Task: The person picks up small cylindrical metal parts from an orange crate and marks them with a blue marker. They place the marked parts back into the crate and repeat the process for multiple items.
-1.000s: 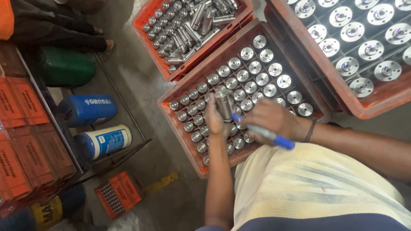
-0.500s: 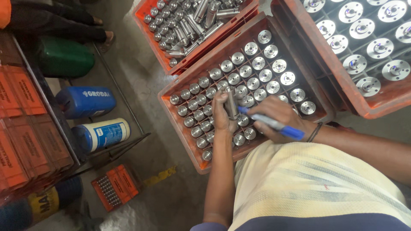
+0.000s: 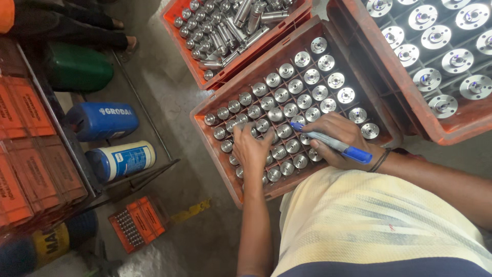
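Observation:
An orange crate (image 3: pixel 212 154) in front of me holds several upright metal cylinders (image 3: pixel 302 84) in a grid. My left hand (image 3: pixel 253 151) lies palm-down on the cylinders at the crate's near left part, fingers curled over their tops. Whether it grips one is hidden. My right hand (image 3: pixel 341 131) rests on the cylinders beside it and holds a blue marker (image 3: pixel 333 144), whose tip points left toward a cylinder top.
A second orange crate (image 3: pixel 187 51) behind holds loose cylinders lying in a heap. A third crate (image 3: pixel 451 128) at right holds flanged discs. Blue (image 3: pixel 102 120), white-and-blue (image 3: pixel 123 159) and green (image 3: pixel 77 66) canisters lie left, by orange boxes (image 3: pixel 25 154). Another person's feet (image 3: pixel 118 41) are top left.
My left hand held a metal cylinder raised above the crate; now it has come down flat onto the rows and the cylinder is out of sight. The right hand with the marker stayed close by.

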Demonstrator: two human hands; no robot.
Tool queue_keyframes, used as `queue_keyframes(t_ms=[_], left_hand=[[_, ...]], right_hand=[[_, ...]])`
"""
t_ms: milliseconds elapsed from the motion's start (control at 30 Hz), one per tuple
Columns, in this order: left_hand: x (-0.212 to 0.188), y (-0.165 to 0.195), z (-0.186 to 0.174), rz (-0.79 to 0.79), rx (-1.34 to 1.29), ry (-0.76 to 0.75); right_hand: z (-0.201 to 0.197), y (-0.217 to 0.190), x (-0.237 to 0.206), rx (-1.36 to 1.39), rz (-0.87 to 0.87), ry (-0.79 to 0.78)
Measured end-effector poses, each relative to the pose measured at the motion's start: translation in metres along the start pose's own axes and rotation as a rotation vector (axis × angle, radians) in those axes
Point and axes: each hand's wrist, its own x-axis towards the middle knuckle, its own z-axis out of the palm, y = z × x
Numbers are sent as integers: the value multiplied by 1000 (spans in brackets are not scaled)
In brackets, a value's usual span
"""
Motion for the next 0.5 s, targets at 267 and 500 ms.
queue_keyframes(t_ms=[267, 500], left_hand=[[24, -27, -30, 23, -1271, -225], [-1, 7, 39, -238, -1581, -272]], right_hand=[[4, 2, 9, -13, -173, -60], [16, -5, 19, 9, -202, -62]])
